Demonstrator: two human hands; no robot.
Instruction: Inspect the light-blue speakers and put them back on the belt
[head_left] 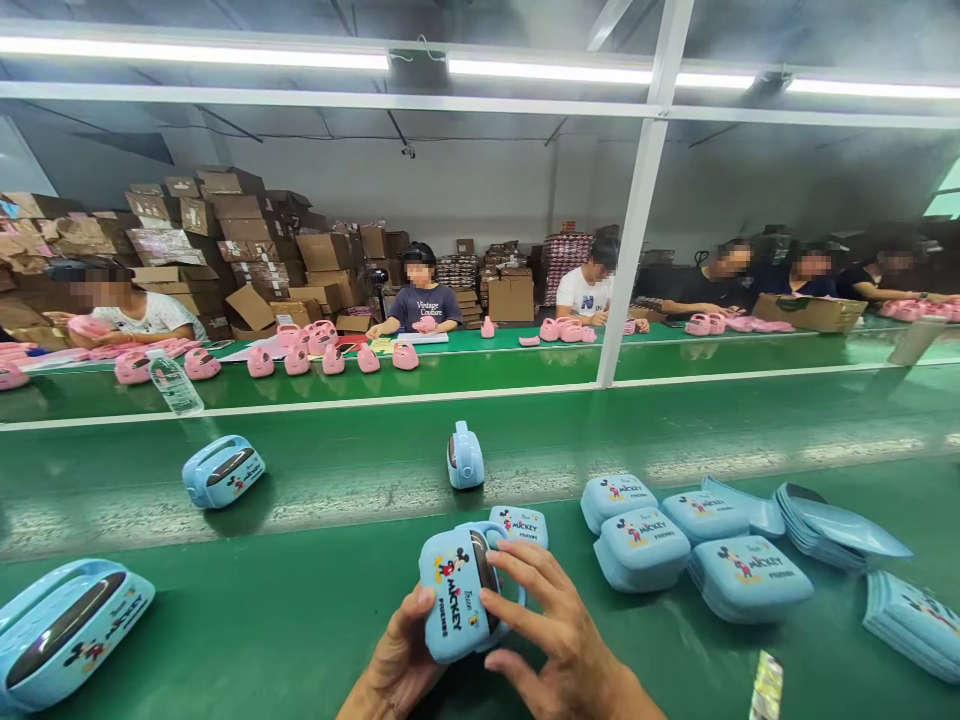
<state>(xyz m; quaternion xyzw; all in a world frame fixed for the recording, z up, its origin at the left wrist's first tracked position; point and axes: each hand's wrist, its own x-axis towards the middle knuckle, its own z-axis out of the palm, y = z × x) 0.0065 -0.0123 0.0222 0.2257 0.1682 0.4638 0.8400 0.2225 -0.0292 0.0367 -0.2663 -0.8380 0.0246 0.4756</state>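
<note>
A light blue toy case point(452, 592) with a carry handle, a dark glossy panel and a Mickey print is tilted in front of me. My left hand point(401, 650) is closed round its lower left side, thumb on the printed face. My right hand point(551, 620) lies along its right side with fingers spread, fingertips touching near the dark panel and handle. Just behind lies a light blue printed shell piece point(521, 525), partly covered by the case and my fingers. The underside of the held case is hidden.
Stacked blue printed shells point(750, 578) lie to the right, beside stacked curved panels point(832, 525). Finished-looking blue cases point(75, 630) stand at left and on the belt point(337, 490). A bottle point(176, 385), a white post point(634, 220) and co-workers with pink cases point(405, 355) are beyond.
</note>
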